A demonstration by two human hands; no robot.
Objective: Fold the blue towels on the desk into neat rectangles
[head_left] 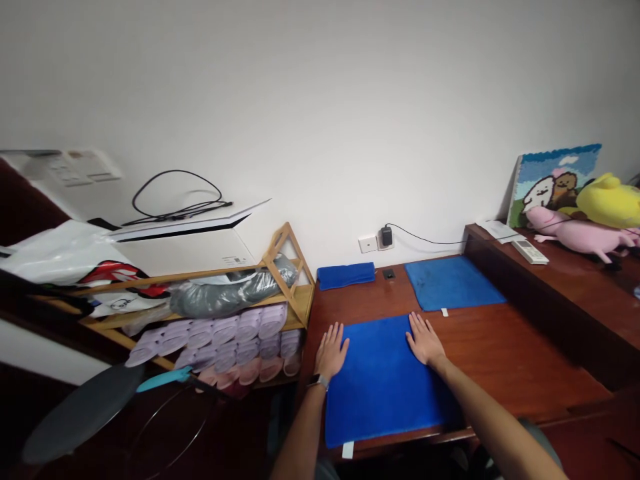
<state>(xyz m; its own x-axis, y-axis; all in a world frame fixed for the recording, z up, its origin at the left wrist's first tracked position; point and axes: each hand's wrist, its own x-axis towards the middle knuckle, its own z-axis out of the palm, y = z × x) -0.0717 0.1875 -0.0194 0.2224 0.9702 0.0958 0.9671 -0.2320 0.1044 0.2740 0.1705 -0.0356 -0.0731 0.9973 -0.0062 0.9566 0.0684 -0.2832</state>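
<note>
A bright blue cloth (383,380) lies spread flat on the brown wooden desk (505,353), a white tag at its near left edge. My left hand (331,352) rests flat at the cloth's far left corner, fingers outstretched, a watch on the wrist. On the far right corner lies my right hand (424,339), also flat with its fingers stretched out. Neither hand grips anything. Beyond the right hand is a second, lighter blue cloth (453,283), spread out with a small white tag. A folded blue cloth (346,275) sits against the wall.
Left of the desk stands a wooden rack (300,303) with several lilac slippers (237,330) and a white box (190,252). A black plug (387,235) sits in the wall socket. At right, a raised ledge holds a remote (530,252) and plush toys (575,233).
</note>
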